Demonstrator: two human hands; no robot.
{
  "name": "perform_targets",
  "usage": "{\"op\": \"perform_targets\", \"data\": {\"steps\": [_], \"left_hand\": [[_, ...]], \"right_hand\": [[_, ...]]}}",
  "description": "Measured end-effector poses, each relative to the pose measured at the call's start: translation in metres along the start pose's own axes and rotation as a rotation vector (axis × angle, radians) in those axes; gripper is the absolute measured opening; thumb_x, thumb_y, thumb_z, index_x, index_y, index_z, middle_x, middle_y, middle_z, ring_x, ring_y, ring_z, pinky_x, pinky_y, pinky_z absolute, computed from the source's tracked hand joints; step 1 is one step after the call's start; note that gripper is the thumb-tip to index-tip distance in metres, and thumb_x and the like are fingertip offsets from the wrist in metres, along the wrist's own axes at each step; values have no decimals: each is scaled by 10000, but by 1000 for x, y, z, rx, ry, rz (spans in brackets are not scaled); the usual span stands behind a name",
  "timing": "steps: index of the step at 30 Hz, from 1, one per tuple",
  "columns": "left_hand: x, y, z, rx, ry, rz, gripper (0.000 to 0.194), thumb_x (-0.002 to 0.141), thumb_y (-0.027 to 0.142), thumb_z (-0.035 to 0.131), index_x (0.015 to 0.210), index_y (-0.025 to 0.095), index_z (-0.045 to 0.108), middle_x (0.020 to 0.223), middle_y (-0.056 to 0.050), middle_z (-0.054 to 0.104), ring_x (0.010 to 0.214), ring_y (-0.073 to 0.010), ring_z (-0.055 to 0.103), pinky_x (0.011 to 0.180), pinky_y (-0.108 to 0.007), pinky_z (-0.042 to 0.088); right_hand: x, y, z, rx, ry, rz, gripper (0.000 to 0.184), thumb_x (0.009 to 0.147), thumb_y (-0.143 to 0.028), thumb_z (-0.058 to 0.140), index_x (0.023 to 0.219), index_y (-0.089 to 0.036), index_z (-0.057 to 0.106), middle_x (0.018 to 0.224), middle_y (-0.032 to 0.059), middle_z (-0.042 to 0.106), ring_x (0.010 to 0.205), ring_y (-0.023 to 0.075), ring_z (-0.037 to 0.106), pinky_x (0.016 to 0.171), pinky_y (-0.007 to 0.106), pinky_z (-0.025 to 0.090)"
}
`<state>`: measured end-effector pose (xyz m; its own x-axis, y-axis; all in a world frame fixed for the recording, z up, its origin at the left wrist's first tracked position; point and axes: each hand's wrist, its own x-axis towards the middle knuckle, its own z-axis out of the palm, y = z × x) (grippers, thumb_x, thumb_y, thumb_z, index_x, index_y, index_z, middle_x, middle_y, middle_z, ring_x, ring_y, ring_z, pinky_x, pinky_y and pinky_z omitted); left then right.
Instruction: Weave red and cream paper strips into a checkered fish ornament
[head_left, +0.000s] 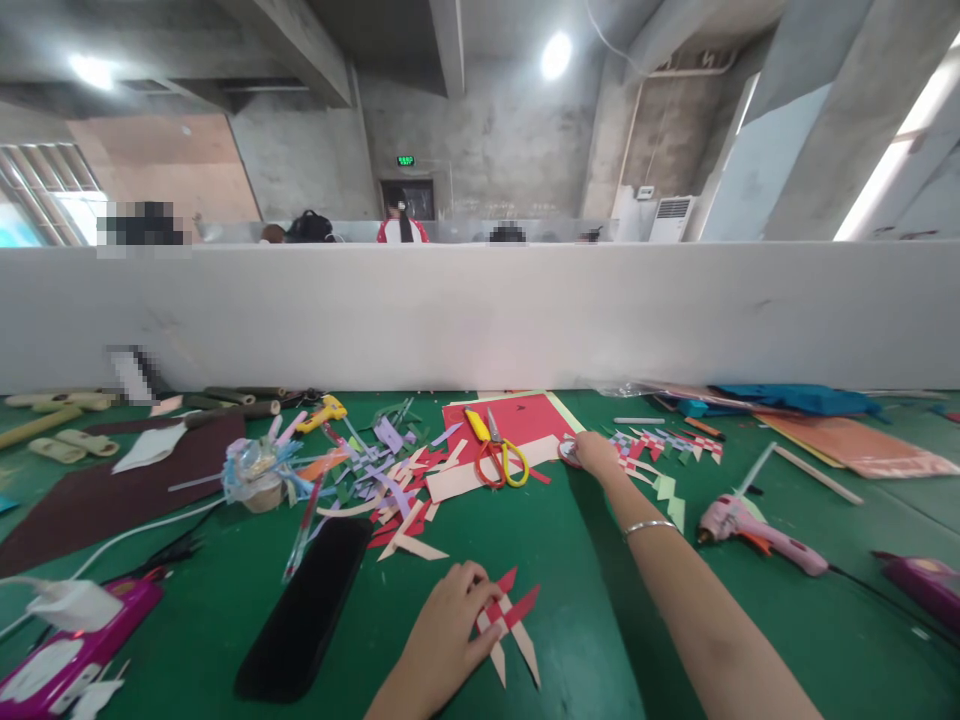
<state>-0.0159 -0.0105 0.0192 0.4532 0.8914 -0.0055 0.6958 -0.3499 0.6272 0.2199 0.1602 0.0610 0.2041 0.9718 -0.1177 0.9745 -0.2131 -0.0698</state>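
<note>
At the front of the table, my left hand (pixel 457 620) pinches the edge of a woven paper piece (pixel 501 615) in red and pale pink, with pointed strip ends sticking out. My right hand (pixel 596 455) reaches forward, fingers closed around a small, partly hidden, whitish round item (pixel 568 450) that I cannot make out. Left of it, red-handled scissors (pixel 491 462) and yellow-handled scissors (pixel 516 464) lie over a pale pink paper strip (pixel 457 482) and red paper sheets (pixel 536 415). Small woven paper chains (pixel 660 442) lie to the right of my right hand.
Loose paper strips (pixel 397 480) spread left of the scissors. A black phone (pixel 307 610) lies near my left hand. A pink glue gun (pixel 757 530) with a cable rests on the right; a purple power strip (pixel 82 650) sits at the left. A white partition (pixel 480 310) bounds the back.
</note>
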Motion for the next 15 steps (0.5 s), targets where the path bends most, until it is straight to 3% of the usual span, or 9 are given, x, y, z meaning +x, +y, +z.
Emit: {"op": "perform_targets", "data": {"steps": [15], "left_hand": [[1, 1, -1, -3, -15, -7, 210, 761, 199, 477, 944, 177, 577, 996, -78, 519, 949, -212, 484, 832, -323, 396]], "right_hand": [[-3, -2, -5, 22, -54, 35, 319, 831, -315, 501, 1106, -154, 502, 1105, 74, 532, 943, 177, 544, 779, 369, 467]]}}
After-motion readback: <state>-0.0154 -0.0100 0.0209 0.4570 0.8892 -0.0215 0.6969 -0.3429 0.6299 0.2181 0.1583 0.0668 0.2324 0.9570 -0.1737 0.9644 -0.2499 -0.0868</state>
